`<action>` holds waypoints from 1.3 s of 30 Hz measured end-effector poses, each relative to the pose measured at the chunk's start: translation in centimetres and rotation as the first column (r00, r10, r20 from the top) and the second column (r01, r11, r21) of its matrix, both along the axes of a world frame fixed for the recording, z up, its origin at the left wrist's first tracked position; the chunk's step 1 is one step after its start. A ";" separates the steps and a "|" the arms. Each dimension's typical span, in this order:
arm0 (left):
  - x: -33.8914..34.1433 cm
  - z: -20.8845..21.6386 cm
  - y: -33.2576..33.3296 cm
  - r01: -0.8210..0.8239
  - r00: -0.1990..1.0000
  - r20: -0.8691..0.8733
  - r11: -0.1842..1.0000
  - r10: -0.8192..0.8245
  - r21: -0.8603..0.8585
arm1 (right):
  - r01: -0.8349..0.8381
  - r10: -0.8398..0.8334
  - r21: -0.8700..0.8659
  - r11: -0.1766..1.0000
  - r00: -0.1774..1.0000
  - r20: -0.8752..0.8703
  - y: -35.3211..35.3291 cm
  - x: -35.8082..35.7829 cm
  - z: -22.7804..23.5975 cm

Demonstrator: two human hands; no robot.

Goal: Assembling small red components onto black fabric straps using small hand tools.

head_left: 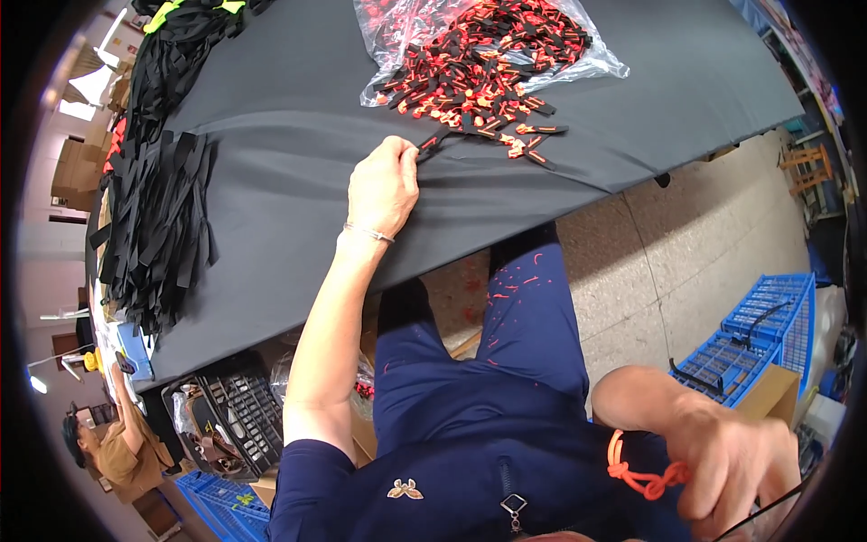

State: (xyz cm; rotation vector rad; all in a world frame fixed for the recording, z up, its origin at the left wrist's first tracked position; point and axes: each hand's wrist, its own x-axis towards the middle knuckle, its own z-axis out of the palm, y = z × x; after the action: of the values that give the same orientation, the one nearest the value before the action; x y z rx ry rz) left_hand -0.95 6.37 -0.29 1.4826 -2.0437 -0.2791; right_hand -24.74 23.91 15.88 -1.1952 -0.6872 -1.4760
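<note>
On the near part of the dark-covered table, my left hand (386,185) has its thumb and fingers pinched together at the end of a small black-and-red zipper pull (433,144). Just beyond it spills a heap of similar red, orange and black zipper pulls (492,63) from a clear plastic bag (610,65). My right hand (736,465) is raised off the table at the lower right, close to my body. Its fingers are curled, and what they hold, if anything, is hidden. A knotted orange cord (646,477) hangs beside that hand.
Bundles of black straps (163,221) lie along the table's left side. Blue plastic crates (754,339) stand on the floor at right, near a wooden stool (806,169). A black crate (239,411) sits below the table's edge. Another person (122,443) is at far left.
</note>
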 end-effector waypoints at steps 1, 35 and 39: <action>0.3 0.3 0.4 -0.013 0.980 -0.192 0.989 0.042 0.150 | -0.074 0.072 0.049 0.996 0.997 0.035 0.0 0.0 -0.4; 4.6 -1.5 8.2 -0.177 0.706 -0.674 0.976 0.218 0.130 | 0.757 -0.389 -0.629 -0.179 -0.641 -0.661 -11.8 4.1 -18.3; 8.0 -1.5 9.6 -0.422 0.802 -0.449 0.906 0.394 0.040 | 0.756 -0.455 -0.610 -0.240 -0.642 -0.617 -11.7 4.5 -18.5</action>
State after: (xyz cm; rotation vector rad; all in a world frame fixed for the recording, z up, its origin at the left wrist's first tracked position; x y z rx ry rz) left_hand 7.02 16.01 -1.84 1.6000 -1.3177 -0.3393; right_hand -20.19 12.20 -2.58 -2.0455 2.0287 -1.4964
